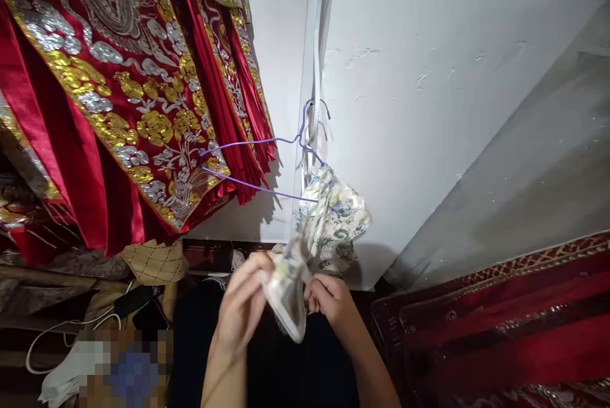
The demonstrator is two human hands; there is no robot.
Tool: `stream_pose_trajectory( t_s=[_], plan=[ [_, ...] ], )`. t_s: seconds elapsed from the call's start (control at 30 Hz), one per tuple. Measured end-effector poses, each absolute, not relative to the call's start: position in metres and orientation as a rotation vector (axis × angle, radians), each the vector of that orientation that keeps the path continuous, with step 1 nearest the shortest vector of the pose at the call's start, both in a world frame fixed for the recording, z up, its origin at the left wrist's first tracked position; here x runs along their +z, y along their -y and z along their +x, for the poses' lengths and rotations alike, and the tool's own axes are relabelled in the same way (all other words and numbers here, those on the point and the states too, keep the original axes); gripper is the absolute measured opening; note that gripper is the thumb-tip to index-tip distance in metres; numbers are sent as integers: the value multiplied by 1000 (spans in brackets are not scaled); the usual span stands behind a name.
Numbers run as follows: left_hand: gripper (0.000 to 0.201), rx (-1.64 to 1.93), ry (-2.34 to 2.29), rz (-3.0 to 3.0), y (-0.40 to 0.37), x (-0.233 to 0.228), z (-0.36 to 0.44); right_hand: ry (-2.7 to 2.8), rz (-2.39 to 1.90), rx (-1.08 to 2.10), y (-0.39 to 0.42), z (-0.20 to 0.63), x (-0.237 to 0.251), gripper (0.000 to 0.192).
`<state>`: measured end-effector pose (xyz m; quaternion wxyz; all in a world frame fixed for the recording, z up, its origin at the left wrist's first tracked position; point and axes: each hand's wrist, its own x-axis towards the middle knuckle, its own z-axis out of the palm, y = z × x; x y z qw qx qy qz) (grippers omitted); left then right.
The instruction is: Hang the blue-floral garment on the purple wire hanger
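Note:
A white garment with a blue and yellow floral print (336,214) hangs with its right part over a purple wire hanger (248,187). The hanger's left arm is bare, and its hook catches near a white pipe or cord (315,46) on the wall. My left hand (248,297) pinches the garment's lower left part, where a white-edged opening faces me, slightly blurred. Close by on the right, my right hand (326,297) has its fingers curled on the fabric of the same garment. What lies under those fingers is partly hidden.
Red cloth with gold and silver embroidery (157,122) hangs at the left. Low at the left are a white cable (42,344), a dark phone-like object (151,319) and a woven tan piece (157,260). A red patterned surface (500,332) stands at the lower right.

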<state>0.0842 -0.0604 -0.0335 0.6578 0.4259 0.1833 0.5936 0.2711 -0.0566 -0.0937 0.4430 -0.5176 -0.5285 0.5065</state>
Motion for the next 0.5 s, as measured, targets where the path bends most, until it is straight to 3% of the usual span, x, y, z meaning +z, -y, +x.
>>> stream_pose_trajectory(
  t_s=[0.13,0.3,0.5],
  plan=[
    [21,1063,-524,1289,75,-23,94,1144,-1209,1059,56,264,-91,52],
    [18,1012,-489,1466,77,-19,105,1115,-1159,1191,70,264,-90,67],
    [18,1096,-764,1698,81,-21,109,1224,-1119,1200,77,271,-75,74]
  ],
)
